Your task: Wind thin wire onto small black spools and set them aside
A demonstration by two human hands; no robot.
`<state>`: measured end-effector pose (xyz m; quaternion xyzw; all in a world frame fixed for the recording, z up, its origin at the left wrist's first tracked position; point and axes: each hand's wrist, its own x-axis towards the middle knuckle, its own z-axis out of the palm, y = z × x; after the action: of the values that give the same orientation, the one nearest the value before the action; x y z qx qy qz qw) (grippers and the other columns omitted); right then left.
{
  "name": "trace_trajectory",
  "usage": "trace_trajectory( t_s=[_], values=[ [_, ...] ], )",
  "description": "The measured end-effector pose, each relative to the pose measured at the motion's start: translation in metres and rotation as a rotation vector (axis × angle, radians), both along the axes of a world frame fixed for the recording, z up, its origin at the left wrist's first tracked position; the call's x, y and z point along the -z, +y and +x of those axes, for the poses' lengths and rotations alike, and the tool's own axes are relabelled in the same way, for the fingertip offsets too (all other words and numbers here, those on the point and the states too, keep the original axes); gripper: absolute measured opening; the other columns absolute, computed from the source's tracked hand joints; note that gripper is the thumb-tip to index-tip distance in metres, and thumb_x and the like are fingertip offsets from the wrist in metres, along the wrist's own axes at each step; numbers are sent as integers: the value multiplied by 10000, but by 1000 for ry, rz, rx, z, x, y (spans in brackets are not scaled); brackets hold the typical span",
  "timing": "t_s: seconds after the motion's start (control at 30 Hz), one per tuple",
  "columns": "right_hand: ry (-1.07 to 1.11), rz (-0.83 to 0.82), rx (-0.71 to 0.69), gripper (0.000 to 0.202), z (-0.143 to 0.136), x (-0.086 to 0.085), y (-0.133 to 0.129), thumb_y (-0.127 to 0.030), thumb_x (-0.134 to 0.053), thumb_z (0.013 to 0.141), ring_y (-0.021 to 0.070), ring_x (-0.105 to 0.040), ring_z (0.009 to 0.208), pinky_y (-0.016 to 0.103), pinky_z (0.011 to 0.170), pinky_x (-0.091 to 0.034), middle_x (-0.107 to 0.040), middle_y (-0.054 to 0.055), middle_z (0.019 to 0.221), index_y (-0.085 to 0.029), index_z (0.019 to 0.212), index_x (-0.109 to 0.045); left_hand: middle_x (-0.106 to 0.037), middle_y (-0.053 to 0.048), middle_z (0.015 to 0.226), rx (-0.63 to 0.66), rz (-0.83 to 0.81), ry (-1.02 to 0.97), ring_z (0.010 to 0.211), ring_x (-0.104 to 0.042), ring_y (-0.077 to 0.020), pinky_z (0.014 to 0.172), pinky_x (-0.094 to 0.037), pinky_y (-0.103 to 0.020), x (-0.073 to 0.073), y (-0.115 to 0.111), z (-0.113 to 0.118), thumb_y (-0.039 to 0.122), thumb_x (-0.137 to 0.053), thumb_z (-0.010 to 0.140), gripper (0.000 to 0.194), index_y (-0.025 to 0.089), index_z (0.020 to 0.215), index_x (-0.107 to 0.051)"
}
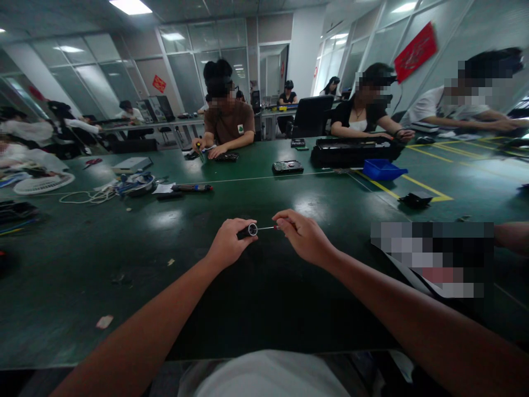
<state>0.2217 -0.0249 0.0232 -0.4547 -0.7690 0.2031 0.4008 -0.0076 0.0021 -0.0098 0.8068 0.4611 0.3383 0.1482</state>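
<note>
Above the green table (185,298), near the middle of the view, my left hand (229,241) is closed around a dark cylindrical part (247,231) with a round, light-rimmed end facing me. My right hand (305,236) holds a screwdriver (266,227) by its red end, fingers pinched around it. The thin metal shaft points left and reaches the cylindrical part; whether its tip is inside or only against it, I cannot tell. Both hands are close together, a short gap apart.
Beyond my hands lie an electric screwdriver (192,188), a cable bundle (135,183), an opened drive (287,166), a blue bin (382,169) and a long black housing (355,151). A small black part (415,199) sits at right. Several people work around the table.
</note>
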Motion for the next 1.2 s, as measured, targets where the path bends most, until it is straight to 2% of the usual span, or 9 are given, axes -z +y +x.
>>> trace_trajectory(
  t_s=[0.1, 0.17, 0.3, 0.43, 0.63, 0.83, 0.93, 1.07, 1.2],
  values=[
    [29, 27, -12, 186, 0, 1, -1, -269, -525, 937, 167, -629, 715, 294, 641, -451, -695, 30, 845, -207, 1104, -577, -698, -52, 1148, -18, -4, 7, 1069, -611, -248, 965, -459, -429, 1, 1, -1, 240, -758, 803, 386, 258, 1181, -684],
    [27, 45, -39, 140, 0, 0, -1, -223, -548, 903, 169, -638, 758, 296, 676, -464, -698, 38, 886, -207, 1037, -585, -697, -52, 1148, -26, -5, 5, 1071, -610, -249, 967, -459, -432, 1, 1, -2, 238, -756, 803, 388, 259, 1184, -682],
    [-15, -1, -48, 143, 0, -3, -3, -287, -510, 947, 146, -587, 645, 269, 581, -412, -662, 10, 764, -204, 936, -625, -695, -45, 1151, -6, -2, 5, 1072, -609, -244, 964, -461, -426, 3, 1, -3, 247, -753, 810, 392, 268, 1193, -677],
    [-10, 6, -20, 238, -1, -2, -3, -315, -432, 992, 144, -581, 638, 277, 588, -403, -672, 17, 781, -200, 1012, -639, -699, -38, 1143, 5, 8, 8, 1063, -611, -240, 956, -460, -419, 3, 1, -2, 252, -757, 810, 392, 274, 1193, -677],
    [8, 19, -40, 176, -2, -2, -4, -212, -558, 885, 158, -608, 698, 286, 654, -450, -666, 15, 802, -198, 1058, -590, -698, -39, 1142, -3, 6, 8, 1069, -608, -239, 972, -453, -423, 2, 1, -2, 249, -761, 805, 397, 270, 1194, -678],
    [-16, -71, -14, 238, -2, -3, -5, -321, -428, 996, 142, -546, 570, 278, 531, -372, -626, -8, 694, -201, 1086, -612, -697, -36, 1146, 5, 0, 5, 1069, -608, -236, 967, -451, -418, 1, 1, -2, 246, -760, 810, 393, 268, 1193, -676],
    [13, -13, -13, 206, -2, 0, -4, -275, -511, 951, 158, -600, 656, 289, 602, -436, -656, 9, 765, -199, 1130, -578, -697, -32, 1146, -2, -2, 2, 1063, -608, -231, 964, -449, -410, 1, 0, -2, 235, -765, 806, 395, 260, 1191, -676],
    [63, 44, -49, 134, -2, 3, -2, -241, -547, 920, 180, -648, 831, 319, 735, -491, -693, 56, 952, -208, 1047, -576, -699, -32, 1144, -20, -1, 9, 1065, -610, -224, 960, -445, -399, 0, 1, -2, 215, -763, 806, 387, 243, 1183, -679],
    [37, -29, -47, 170, -2, 1, -2, -327, -489, 974, 156, -592, 665, 297, 616, -444, -667, 22, 799, -208, 1033, -595, -700, -25, 1142, -11, -2, 22, 1060, -608, -221, 954, -444, -397, 1, 0, -2, 229, -764, 810, 387, 251, 1186, -678]
  ],
)
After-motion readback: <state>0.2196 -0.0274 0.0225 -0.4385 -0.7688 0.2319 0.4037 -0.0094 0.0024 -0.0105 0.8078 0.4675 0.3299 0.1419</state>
